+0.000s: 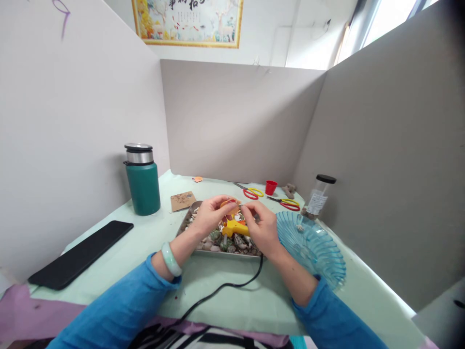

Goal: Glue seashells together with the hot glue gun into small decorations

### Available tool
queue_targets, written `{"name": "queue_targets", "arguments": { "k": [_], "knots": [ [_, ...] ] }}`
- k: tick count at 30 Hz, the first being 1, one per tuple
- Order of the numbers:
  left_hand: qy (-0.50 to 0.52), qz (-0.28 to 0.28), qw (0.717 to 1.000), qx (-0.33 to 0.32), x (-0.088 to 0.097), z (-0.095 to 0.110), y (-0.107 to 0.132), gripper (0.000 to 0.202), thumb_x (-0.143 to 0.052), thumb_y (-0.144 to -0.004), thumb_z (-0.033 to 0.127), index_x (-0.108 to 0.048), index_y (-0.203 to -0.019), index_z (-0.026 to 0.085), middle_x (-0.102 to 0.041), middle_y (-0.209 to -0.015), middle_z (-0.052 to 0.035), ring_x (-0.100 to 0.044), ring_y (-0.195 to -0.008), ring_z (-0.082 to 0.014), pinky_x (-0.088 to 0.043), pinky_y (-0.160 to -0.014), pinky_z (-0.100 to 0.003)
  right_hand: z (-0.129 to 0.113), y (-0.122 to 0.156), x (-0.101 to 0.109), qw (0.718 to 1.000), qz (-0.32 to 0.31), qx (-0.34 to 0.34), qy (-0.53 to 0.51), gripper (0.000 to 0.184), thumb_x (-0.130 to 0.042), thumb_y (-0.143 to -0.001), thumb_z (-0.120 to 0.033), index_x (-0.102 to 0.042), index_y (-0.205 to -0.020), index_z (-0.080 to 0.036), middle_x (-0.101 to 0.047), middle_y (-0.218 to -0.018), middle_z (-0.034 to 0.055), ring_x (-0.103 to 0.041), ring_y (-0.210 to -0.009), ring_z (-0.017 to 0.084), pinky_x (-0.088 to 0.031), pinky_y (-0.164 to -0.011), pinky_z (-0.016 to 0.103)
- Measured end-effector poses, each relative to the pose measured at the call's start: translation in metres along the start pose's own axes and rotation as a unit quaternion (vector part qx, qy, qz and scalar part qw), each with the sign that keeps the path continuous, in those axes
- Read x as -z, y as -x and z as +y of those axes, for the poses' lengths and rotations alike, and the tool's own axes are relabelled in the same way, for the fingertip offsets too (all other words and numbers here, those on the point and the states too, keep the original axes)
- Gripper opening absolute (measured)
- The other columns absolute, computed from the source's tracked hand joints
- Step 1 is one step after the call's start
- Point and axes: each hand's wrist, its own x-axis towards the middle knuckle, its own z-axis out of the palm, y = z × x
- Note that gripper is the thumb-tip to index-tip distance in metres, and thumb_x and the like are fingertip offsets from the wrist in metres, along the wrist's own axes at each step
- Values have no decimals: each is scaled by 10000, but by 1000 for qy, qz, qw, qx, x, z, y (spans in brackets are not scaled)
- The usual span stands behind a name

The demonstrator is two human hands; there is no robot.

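Above a metal tray of shells and small stones, my two hands meet close together. My left hand is closed around a small orange piece, whose exact kind I cannot make out. The fingers of my right hand are pinched at the edge of that piece; something tiny and dark shows at their tips, too small to name. Beneath the hands a yellow glue gun lies on the shells, its black cord running over the table toward me.
A green bottle, a black slab-like object and a brown card are on the left. Behind are two scissors and a red cup. A blue glass plate and a clear jar stand right. Partitions enclose the table.
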Motion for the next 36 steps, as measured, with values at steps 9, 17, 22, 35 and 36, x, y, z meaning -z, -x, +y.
{"name": "queue_targets", "arguments": {
  "k": [9, 17, 22, 35, 36],
  "knots": [
    [-25, -1, 999, -29, 0, 2, 2, 363, -621, -752, 388, -655, -1031, 157, -683, -908, -66, -622, -771, -172, -503, -671, -264, -3, -1, 3, 999, -19, -3, -39, 172, -471, -876, -301, -597, -829, -194, -595, -748, 11, -533, -662, 133, -432, -653, 246],
    [-2, 11, 1000, -10, 2, -2, -2, 370, -660, -725, 368, -622, -1022, 152, -678, -934, -72, -611, -857, -185, -484, -695, -257, 0, -2, 3, 1000, -1, -21, -12, 193, -476, -873, -302, -591, -774, -182, -581, -697, -3, -516, -623, 122, -411, -623, 234],
    [39, 59, 997, -5, 4, -1, -4, 270, -658, -723, 382, -613, -837, 142, -678, -808, -49, -615, -742, -153, -479, -670, -251, 3, -1, 2, 1000, 1, -25, 3, 200, -476, -869, -308, -592, -764, -184, -587, -704, 3, -519, -633, 130, -416, -635, 243],
    [67, 39, 997, -4, 4, -2, -3, 242, -688, -700, 330, -592, -824, 146, -666, -801, -29, -609, -762, -139, -464, -719, -250, 0, -1, 2, 1000, -12, -23, -11, 185, -477, -871, -297, -577, -761, -186, -567, -682, -8, -508, -612, 119, -409, -619, 233],
    [66, 38, 997, -5, 4, -2, -3, 236, -688, -701, 323, -593, -827, 148, -664, -801, -26, -606, -765, -136, -462, -724, -247, 0, -1, 2, 1000, -11, -23, -9, 186, -479, -870, -297, -576, -757, -186, -565, -678, -9, -507, -610, 118, -409, -619, 233]
  ]
}}
